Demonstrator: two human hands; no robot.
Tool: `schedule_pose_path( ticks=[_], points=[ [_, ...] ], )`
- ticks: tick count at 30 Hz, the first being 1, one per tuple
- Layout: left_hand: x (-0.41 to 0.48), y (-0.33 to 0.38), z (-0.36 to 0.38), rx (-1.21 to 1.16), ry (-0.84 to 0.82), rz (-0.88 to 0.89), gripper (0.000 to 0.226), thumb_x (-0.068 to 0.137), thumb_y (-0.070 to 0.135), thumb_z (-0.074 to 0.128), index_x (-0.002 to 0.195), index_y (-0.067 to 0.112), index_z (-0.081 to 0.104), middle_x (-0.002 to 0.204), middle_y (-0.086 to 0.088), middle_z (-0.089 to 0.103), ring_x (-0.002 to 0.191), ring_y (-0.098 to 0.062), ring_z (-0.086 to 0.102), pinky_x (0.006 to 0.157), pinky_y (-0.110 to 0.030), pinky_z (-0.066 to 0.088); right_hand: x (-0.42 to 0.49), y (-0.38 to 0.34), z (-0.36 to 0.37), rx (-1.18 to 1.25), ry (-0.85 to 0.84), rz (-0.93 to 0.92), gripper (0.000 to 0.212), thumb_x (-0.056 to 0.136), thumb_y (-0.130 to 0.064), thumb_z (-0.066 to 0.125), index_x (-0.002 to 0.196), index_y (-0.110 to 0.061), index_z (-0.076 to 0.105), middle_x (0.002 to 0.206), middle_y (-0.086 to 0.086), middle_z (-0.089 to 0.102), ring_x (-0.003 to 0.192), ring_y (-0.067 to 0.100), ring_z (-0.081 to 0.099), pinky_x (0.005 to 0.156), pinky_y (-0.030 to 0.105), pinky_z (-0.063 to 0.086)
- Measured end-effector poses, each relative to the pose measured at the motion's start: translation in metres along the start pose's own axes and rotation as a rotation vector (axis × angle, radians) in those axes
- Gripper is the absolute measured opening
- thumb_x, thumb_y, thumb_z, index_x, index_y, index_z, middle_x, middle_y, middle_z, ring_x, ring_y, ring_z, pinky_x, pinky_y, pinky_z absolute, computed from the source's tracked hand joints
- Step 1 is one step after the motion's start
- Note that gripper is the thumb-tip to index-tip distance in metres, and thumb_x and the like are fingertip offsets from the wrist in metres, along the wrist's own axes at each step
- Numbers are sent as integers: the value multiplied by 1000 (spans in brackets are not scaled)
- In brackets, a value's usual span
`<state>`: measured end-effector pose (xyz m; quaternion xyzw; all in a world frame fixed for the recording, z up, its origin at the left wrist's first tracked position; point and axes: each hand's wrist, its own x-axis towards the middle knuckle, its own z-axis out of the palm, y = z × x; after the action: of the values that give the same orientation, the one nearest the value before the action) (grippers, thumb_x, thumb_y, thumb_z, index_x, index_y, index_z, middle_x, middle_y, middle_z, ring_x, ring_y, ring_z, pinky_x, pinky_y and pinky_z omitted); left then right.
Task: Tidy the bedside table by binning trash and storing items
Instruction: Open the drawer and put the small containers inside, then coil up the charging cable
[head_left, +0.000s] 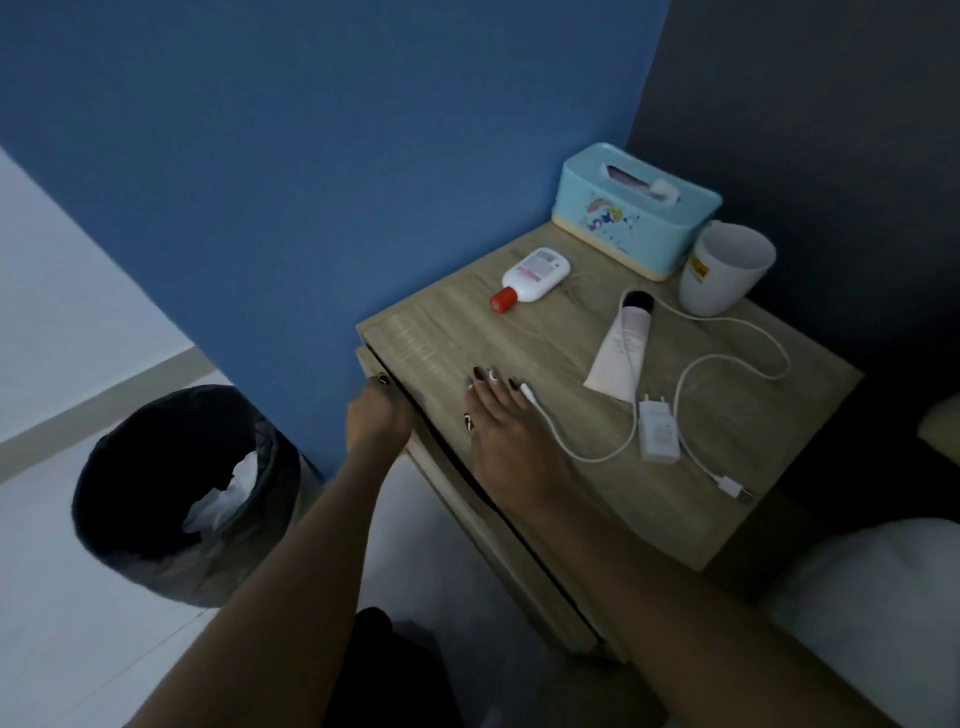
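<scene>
The wooden bedside table (727, 493) carries a white bottle with a red cap (535, 278), a white tube with a black cap (621, 348), and a white charger plug (658, 434) with its looping cable (727, 364). My right hand (498, 436) lies flat on the tabletop near the front edge, fingers straight, beside one cable end. My left hand (376, 418) curls its fingers over the top edge of the drawer front (493, 540) at the table's left corner. The drawer shows only a narrow dark gap.
A light-blue tissue box (634, 213) and a white cup (724, 267) stand at the table's back. A bin with a black liner (171, 493), holding white crumpled paper, stands on the floor to the left. White bedding (883, 597) lies to the right. The blue wall is behind.
</scene>
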<state>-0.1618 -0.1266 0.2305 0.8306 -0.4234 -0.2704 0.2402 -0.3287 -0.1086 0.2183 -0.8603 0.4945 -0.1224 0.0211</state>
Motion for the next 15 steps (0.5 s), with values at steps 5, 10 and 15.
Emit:
schedule_pose_path(
  ticks=[5,10,15],
  points=[
    [6,22,8,-43,-1,-45,45,101,27,28,117,-8,52,126,-32,53,117,-45,49,94,-45,40,0,2,3,9,7,-4,51,91,-23,35,137,-5,45,143,11,49,139,26,35,115,39,18],
    [10,28,10,11,19,-86,46,101,28,28,118,-6,53,125,-30,56,115,-43,52,87,-41,42,0,3,4,58,30,-9,51,92,-22,34,139,-4,43,145,13,46,141,27,32,117,41,21],
    [13,30,13,47,40,-82,43,100,23,27,115,-8,53,121,-31,57,112,-43,54,86,-42,43,0,2,6,75,27,-3,53,92,-23,33,142,-5,36,148,13,41,143,27,26,119,42,17]
  ],
)
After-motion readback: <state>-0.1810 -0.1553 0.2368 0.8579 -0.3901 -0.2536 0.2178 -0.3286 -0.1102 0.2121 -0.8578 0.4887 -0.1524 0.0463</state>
